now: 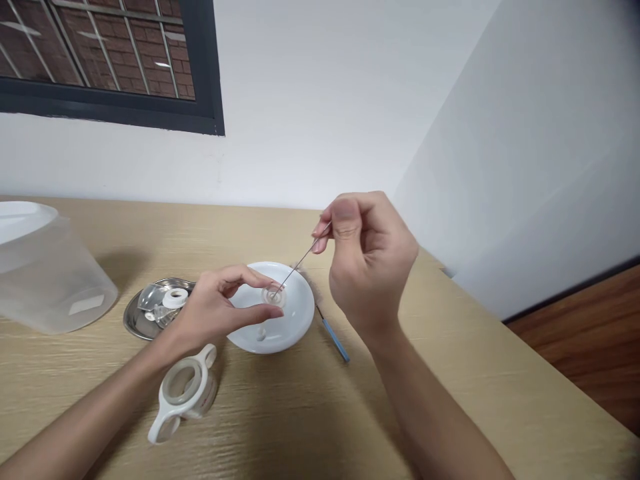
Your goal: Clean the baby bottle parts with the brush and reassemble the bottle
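My left hand (pixel 227 300) pinches a small clear round piece (pixel 274 297) with rings in its middle, between thumb and fingers, above a white bowl (pixel 300 310). A thin metal rod (pixel 303 258) slants down from my right hand (pixel 367 250), which is closed on its upper end. The rod's lower tip meets the centre of the clear piece; whether it goes through I cannot tell. Inside the bowl, near its front, lies a small whitish bit (pixel 261 333). Right of the bowl is a brush with a blue handle (pixel 335 340), its bristles partly behind the bowl.
A white two-handled bottle ring (pixel 184 387) rests in front of my left forearm. Behind that arm, a metal tray (pixel 131 320) holds clear parts and a white collar (pixel 175 298). A large translucent tub (pixel 55 280) stands at left. The wooden table (pixel 450 373) meets a white wall.
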`<state>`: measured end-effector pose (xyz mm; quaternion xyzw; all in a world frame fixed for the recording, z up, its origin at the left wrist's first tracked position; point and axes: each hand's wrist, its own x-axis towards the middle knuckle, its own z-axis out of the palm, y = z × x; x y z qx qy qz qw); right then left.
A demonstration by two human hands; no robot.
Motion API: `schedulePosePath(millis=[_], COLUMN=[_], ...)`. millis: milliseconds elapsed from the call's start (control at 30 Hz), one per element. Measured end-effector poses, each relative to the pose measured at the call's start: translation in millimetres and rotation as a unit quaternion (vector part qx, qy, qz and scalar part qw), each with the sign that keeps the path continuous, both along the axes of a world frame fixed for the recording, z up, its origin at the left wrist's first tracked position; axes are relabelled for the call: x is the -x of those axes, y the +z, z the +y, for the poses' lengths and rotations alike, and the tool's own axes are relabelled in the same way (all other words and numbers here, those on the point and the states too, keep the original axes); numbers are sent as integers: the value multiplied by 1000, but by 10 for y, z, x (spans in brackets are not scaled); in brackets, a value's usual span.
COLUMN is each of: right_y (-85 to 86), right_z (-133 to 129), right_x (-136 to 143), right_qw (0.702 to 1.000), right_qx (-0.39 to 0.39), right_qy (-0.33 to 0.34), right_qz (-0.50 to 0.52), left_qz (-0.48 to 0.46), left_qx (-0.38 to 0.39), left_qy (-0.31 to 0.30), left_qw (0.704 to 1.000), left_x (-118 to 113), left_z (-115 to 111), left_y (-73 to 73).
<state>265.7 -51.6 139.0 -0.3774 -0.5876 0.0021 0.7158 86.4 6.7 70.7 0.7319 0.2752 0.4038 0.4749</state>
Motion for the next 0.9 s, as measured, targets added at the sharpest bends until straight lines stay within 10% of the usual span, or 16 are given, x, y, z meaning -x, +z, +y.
schedulePosePath(millis=[300, 667, 900], right_y=[-230, -316, -335], right_z=[126, 166, 134], right_x=[159, 215, 241], right_qw=[986, 972, 983], right_qx=[134, 112, 49], right_qy=[71, 43, 9], right_qz=[-76, -202, -177], left_qz=[-79, -94, -62], left_qx=[16, -57, -74], left_qy=[44, 100, 49], left_qw=[996, 989, 994], left_x=[-39, 41, 26], left_z=[4, 120, 108], left_y=[2, 150, -2])
